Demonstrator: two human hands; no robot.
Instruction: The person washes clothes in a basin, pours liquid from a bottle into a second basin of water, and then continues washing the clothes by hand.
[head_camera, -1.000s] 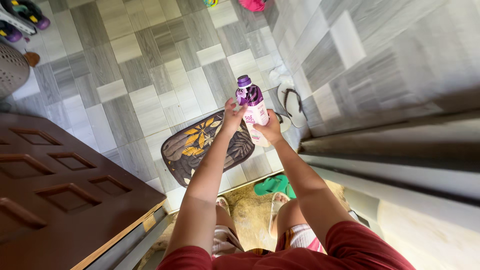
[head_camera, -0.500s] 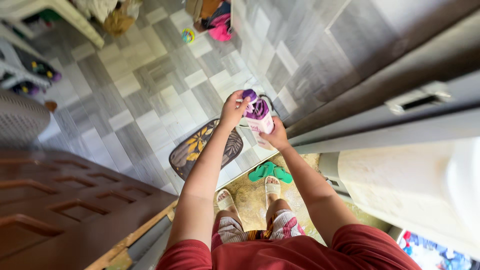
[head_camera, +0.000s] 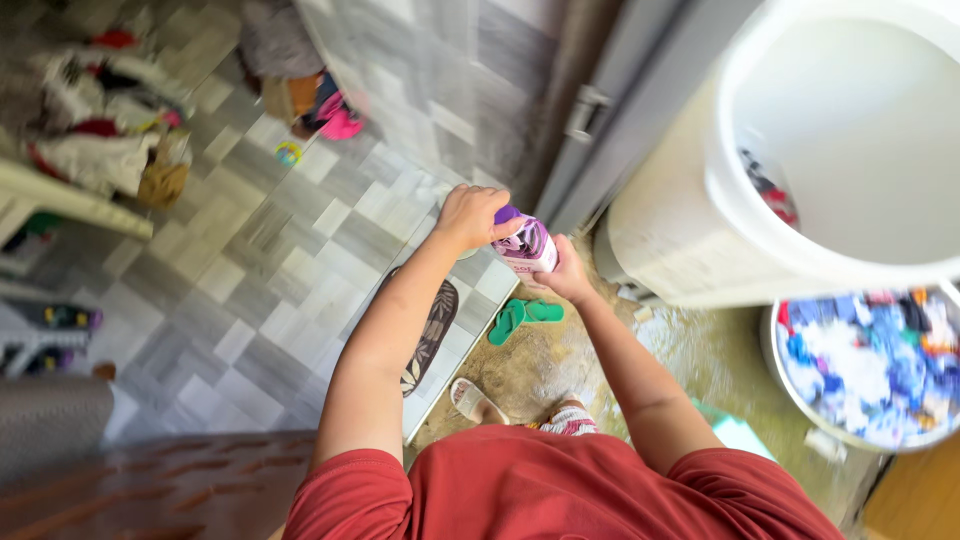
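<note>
Since the earlier frames, the view has swung right: a large white tub (head_camera: 850, 150) now fills the upper right, with a round basin of mixed coloured laundry (head_camera: 865, 365) below it, and the brown door has dropped almost out of sight at lower left. Both of my hands have stayed on the bottle.

Left hand (head_camera: 468, 215) — grip closed over the purple cap (head_camera: 508, 214) at the top of the bottle, fingers wrapped around it. Right hand (head_camera: 568, 278) — grip clamped on the lower body of the pink and purple bottle (head_camera: 528, 248), holding it from beneath. Bottle is held in the air in front of me, tilted, above the grey tiled floor (head_camera: 290, 270) and just left of the white tub's outer wall.

Below the bottle: a pair of green flip-flops (head_camera: 522, 316) on the wet brownish ground, beside a dark leaf-patterned mat (head_camera: 432, 335). One sandalled foot (head_camera: 474, 400) shows beneath. Clothes lie heaped on a pale chair (head_camera: 95, 160) at upper left — details blurred.
</note>
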